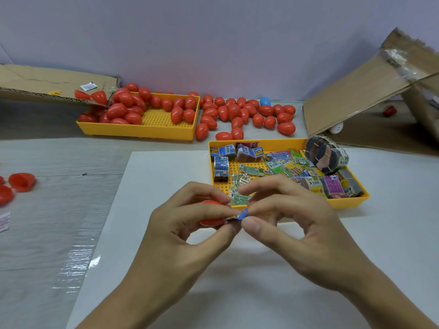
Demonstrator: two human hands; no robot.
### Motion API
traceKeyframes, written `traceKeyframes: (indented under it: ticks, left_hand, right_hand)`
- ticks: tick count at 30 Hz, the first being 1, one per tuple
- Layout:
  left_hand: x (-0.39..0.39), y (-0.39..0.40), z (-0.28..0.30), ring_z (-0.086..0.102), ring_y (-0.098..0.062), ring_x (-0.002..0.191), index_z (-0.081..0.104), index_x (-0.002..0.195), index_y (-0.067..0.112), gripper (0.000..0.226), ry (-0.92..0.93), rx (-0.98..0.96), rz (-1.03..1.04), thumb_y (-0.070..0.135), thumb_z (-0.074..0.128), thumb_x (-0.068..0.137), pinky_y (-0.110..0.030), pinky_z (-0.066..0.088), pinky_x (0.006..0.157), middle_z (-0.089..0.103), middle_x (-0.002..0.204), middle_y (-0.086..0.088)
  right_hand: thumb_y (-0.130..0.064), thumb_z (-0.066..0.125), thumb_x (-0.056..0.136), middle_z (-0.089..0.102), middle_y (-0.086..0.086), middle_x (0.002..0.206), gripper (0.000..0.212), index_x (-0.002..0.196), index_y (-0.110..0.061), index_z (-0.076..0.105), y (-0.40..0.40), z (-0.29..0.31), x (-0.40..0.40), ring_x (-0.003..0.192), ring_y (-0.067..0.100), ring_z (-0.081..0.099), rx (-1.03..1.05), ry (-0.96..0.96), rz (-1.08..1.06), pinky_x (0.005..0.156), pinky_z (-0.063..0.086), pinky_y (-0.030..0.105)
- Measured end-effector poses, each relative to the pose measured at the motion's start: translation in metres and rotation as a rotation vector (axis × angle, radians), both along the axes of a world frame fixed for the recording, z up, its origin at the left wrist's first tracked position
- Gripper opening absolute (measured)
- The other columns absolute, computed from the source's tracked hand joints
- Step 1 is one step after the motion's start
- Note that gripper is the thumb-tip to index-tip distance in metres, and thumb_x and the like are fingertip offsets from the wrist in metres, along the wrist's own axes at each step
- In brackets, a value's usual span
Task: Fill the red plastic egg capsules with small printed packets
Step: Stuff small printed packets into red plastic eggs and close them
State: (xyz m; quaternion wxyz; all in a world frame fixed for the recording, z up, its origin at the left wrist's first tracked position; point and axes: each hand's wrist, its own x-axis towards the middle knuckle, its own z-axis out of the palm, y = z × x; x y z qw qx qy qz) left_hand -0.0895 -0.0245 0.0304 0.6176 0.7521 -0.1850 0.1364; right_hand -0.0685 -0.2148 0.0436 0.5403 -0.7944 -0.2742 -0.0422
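Grey desk, far edge: closed red eggs piled (filled or not, can't tell). Mid-desk, left hand fingers grip an open capsule; right hand pinches blue packet at its mouth. Packet tray well stocked.

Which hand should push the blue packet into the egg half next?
Right, probably. The right hand pinches the blue packet at its fingertips, right beside the red egg half, which the left hand holds and should keep steady.
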Motion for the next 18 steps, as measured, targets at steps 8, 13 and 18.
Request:
traceKeyframes:
  ticks: [8, 13, 18]
  left_hand:
    - [-0.0017, 0.0004, 0.0025, 0.066, -0.016, 0.092, 0.077, 0.099, 0.019, 0.019, -0.192, 0.267, 0.103, 0.023, 0.067, 0.085, -0.022, 0.053, 0.072, 0.063, 0.1, -0.005]
    - [-0.003, -0.0022, 0.0002, 0.068, -0.025, 0.091, 0.078, 0.104, 0.015, 0.024, 0.011, -0.026, -0.017, 0.018, 0.07, 0.082, -0.024, 0.056, 0.075, 0.064, 0.101, -0.003]
    - [-0.003, -0.0025, -0.0011, 0.069, -0.027, 0.096, 0.075, 0.108, 0.013, 0.032, 0.153, -0.234, -0.025, -0.001, 0.062, 0.082, -0.024, 0.059, 0.078, 0.067, 0.103, -0.005]
  right_hand:
    - [-0.028, 0.08, 0.076, 0.065, -0.004, 0.11, 0.012, 0.079, -0.017, 0.077, 0.0039, -0.0008, -0.0012, 0.088, 0.021, 0.064, 0.066, -0.043, -0.012, 0.06, 0.052, 0.041]
    - [-0.027, 0.075, 0.078, 0.067, -0.003, 0.105, 0.006, 0.076, -0.021, 0.076, 0.0055, -0.002, -0.0003, 0.088, 0.021, 0.067, 0.204, 0.113, -0.026, 0.06, 0.054, 0.036]
    - [-0.015, 0.074, 0.079, 0.069, 0.0, 0.099, 0.01, 0.071, -0.021, 0.076, 0.0037, 0.001, 0.0026, 0.088, 0.01, 0.067, 0.298, 0.214, -0.066, 0.057, 0.047, 0.014]
